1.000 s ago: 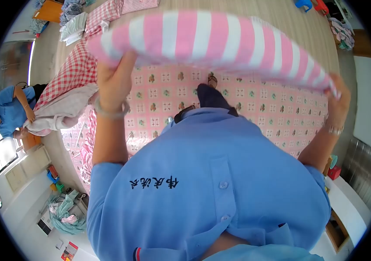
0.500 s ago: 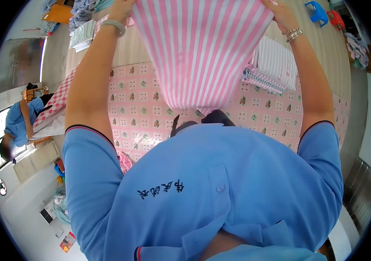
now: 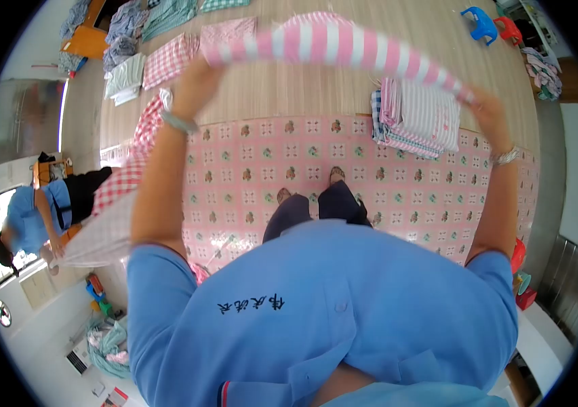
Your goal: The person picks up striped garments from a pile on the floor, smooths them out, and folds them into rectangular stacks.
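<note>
A pink-and-white striped cloth [image 3: 329,46] is stretched in an arched band between my two raised hands at the top of the view. My left hand [image 3: 197,85] is closed on one end, with motion blur over the fingers. At the other end my right hand [image 3: 489,112] grips a corner, also blurred. Part of the same striped fabric rises behind the band. Below it, left of my right hand, sits a stack of folded cloths [image 3: 428,115] in stripes and checks.
A pink patterned mat [image 3: 262,156] lies under my feet. Folded bundles, including a red-checked one [image 3: 170,60], line the floor at upper left. Blue [image 3: 480,26] and red [image 3: 508,30] stools stand at upper right. A co-worker [image 3: 34,217] at left handles a checked cloth [image 3: 123,183].
The striped cloth, which hung down in front of me, has swung up and away into a narrow band. My feet and more mat now show. The co-worker's cloth has shifted too.
</note>
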`<act>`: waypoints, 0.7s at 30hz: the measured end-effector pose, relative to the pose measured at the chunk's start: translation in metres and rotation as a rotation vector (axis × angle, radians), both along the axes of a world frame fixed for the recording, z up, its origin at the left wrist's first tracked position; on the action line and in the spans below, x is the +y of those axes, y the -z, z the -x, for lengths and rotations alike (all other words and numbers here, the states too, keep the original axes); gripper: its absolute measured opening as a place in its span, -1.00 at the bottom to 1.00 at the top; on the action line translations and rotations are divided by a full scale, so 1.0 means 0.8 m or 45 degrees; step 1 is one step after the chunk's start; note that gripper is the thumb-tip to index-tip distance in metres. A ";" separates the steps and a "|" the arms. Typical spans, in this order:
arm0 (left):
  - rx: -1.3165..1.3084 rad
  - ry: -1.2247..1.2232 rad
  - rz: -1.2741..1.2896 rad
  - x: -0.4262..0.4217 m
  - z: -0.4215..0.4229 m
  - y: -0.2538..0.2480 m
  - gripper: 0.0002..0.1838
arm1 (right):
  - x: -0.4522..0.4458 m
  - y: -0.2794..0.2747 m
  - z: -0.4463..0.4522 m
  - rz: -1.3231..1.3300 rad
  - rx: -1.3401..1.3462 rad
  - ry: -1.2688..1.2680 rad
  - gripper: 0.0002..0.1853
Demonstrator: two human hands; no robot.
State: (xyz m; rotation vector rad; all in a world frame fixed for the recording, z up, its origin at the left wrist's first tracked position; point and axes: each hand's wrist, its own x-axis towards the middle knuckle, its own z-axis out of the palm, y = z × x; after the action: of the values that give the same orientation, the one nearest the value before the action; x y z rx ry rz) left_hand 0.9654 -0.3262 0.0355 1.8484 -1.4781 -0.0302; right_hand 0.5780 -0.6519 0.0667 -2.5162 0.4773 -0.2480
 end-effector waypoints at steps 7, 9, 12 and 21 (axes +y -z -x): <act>0.576 0.129 -0.452 0.100 0.118 0.256 -0.46 | 0.127 0.275 0.047 0.162 0.100 0.117 -0.63; 0.618 0.039 -0.539 0.126 0.131 0.342 -0.47 | 0.159 0.381 0.061 0.069 0.176 0.202 -0.64; 0.747 -0.012 -0.700 0.177 0.154 0.480 -0.51 | 0.217 0.516 0.084 -0.058 0.291 0.268 -0.67; 1.588 -0.344 -1.562 0.318 0.256 0.509 -0.59 | 0.353 0.540 0.175 -0.586 0.863 0.138 -0.70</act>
State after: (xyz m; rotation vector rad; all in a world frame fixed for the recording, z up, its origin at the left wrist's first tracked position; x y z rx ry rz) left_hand 0.7608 -0.0717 -0.3719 2.0550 -0.1946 -1.8976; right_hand 0.4377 -0.3693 -0.3651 -2.0665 0.8226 0.6304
